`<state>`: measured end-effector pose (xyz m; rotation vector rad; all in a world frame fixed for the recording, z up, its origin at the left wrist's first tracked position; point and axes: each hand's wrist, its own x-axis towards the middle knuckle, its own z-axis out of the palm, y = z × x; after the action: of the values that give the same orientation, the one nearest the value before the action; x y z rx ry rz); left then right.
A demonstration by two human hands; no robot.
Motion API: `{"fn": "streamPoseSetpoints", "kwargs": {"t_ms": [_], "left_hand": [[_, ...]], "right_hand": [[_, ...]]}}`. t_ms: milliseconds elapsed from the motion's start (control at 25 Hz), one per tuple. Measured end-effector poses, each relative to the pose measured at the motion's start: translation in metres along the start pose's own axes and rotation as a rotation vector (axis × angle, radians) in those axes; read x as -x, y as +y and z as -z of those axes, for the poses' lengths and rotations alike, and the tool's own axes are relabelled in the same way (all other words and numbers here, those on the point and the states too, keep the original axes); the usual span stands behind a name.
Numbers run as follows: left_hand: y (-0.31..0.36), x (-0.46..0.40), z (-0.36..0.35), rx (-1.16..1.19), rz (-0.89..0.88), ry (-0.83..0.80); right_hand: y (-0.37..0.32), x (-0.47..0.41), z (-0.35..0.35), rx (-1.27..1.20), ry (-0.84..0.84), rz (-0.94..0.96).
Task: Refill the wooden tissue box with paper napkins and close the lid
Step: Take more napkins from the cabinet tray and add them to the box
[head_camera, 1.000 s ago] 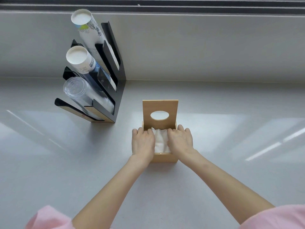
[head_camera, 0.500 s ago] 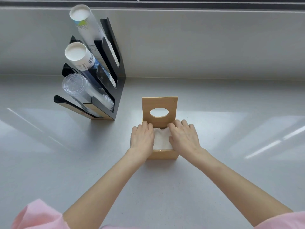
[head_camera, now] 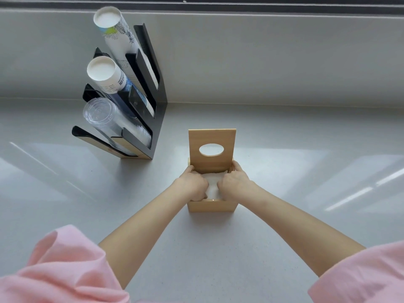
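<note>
The wooden tissue box (head_camera: 211,206) stands on the grey counter in the middle of the head view. Its lid (head_camera: 212,138), with an oval hole, is raised upright at the back. White paper napkins (head_camera: 211,182) lie inside the box. My left hand (head_camera: 191,184) is on the left side of the napkins, and its curled fingers reach down into the box. My right hand (head_camera: 235,182) does the same on the right. The fingertips of both hands are hidden inside the box.
A black cup holder (head_camera: 158,119) stands at the back left, against the wall. It carries two stacks of paper cups (head_camera: 102,72) and a stack of clear plastic cups (head_camera: 102,114). Grey counter (head_camera: 306,171) stretches to the right of the box.
Both hands lay flat on the napkins before. Now their fingers curl down into the box along the napkins' sides. The lid has stayed upright.
</note>
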<state>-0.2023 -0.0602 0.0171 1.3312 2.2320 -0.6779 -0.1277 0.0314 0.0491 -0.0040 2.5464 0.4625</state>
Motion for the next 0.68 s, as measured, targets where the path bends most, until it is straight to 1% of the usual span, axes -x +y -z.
{"fn": "streamPoseSetpoints", "kwargs": {"t_ms": [40,120,160,240,360,520,600,680], "left_hand": [[-0.001,-0.002,0.000,-0.004,-0.011,-0.026],[-0.002,-0.002,-0.001,0.010,-0.032,-0.020],[-0.003,0.000,-0.002,0.026,-0.039,0.013],[-0.004,0.007,-0.005,0.083,-0.043,0.144],[-0.002,0.021,-0.010,0.216,-0.060,0.384],[0.000,0.043,-0.013,0.465,-0.046,0.553],[-0.004,0.051,-0.011,0.581,0.030,0.660],[-0.011,0.053,-0.009,0.709,0.154,0.753]], "right_hand": [[-0.001,-0.001,0.000,-0.004,-0.018,-0.010],[-0.002,-0.002,-0.002,-0.034,-0.027,-0.020],[-0.002,-0.001,-0.004,-0.045,-0.019,-0.016],[0.001,0.000,-0.011,-0.100,0.031,-0.007],[0.004,0.006,-0.025,-0.319,0.226,0.030],[0.009,0.021,-0.043,-0.664,0.544,0.046],[0.016,0.027,-0.046,-0.762,0.647,-0.019],[0.024,0.030,-0.045,-0.814,0.716,-0.080]]}}
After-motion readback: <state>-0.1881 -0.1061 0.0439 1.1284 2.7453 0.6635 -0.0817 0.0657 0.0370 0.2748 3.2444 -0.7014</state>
